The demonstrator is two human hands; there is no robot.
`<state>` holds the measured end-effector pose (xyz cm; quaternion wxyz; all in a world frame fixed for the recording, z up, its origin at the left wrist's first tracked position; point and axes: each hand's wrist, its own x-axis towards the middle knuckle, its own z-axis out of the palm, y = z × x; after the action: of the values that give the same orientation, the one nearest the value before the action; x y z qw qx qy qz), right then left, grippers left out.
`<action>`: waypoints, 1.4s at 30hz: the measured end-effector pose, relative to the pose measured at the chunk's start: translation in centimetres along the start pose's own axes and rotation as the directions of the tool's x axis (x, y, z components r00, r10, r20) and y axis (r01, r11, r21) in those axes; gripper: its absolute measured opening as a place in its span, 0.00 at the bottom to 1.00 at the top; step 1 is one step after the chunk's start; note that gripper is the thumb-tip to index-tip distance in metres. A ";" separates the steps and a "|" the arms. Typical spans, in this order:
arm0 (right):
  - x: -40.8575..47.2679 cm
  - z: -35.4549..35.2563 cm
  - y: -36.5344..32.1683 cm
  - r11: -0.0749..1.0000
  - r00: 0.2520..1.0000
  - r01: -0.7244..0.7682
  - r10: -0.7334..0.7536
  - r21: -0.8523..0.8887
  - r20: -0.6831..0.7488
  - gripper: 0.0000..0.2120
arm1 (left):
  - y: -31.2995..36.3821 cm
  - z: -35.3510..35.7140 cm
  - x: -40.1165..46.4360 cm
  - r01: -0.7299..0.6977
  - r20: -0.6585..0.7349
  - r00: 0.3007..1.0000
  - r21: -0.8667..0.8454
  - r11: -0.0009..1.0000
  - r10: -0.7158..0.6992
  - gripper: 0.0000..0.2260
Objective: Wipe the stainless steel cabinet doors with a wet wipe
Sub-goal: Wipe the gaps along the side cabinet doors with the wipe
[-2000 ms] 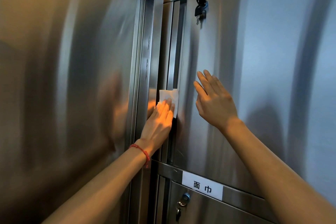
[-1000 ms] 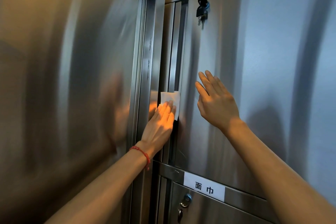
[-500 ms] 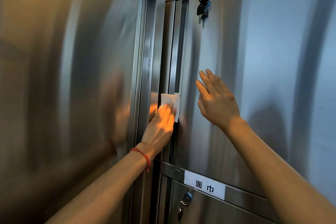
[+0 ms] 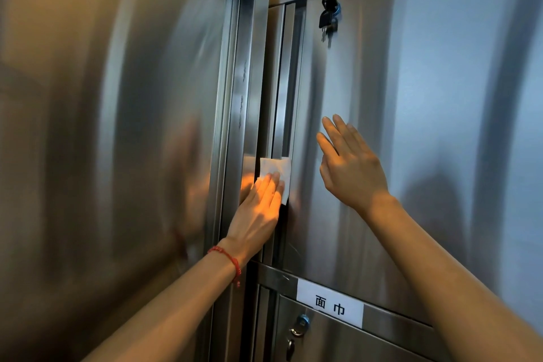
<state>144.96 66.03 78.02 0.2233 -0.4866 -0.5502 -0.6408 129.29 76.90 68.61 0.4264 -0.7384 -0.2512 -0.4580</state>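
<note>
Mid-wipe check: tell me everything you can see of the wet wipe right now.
The wet wipe is a small white sheet, thin and soft-looking, apparently folded to a rough rectangle. It lies flat against the vertical recessed strip along the left edge of the upper cabinet door, about mid-height. The left hand presses it there with straight fingers covering its lower left part; its top and right edges show. The right hand is apart from it, against the door face.
</note>
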 end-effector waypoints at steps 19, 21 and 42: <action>-0.1 0.3 0.1 1.000 1.000 0.006 -0.006 0.007 -0.005 0.19 | 0.2 0.0 0.4 -0.047 -0.059 0.997 0.071 0.996 0.052 0.22; -0.1 0.2 0.2 1.000 1.000 0.007 -0.007 0.007 -0.016 0.19 | 0.4 0.2 -0.4 -0.073 -0.061 0.995 0.099 0.992 0.079 0.19; 0.0 0.2 0.1 1.000 1.000 0.009 -0.009 -0.011 -0.006 0.19 | 1.0 -0.3 -2.3 -0.024 0.045 0.999 -0.038 0.999 0.026 0.33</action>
<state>145.09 66.20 78.03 0.2194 -0.4835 -0.5480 -0.6464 128.80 76.18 66.22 0.4125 -0.7596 -0.2429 -0.4403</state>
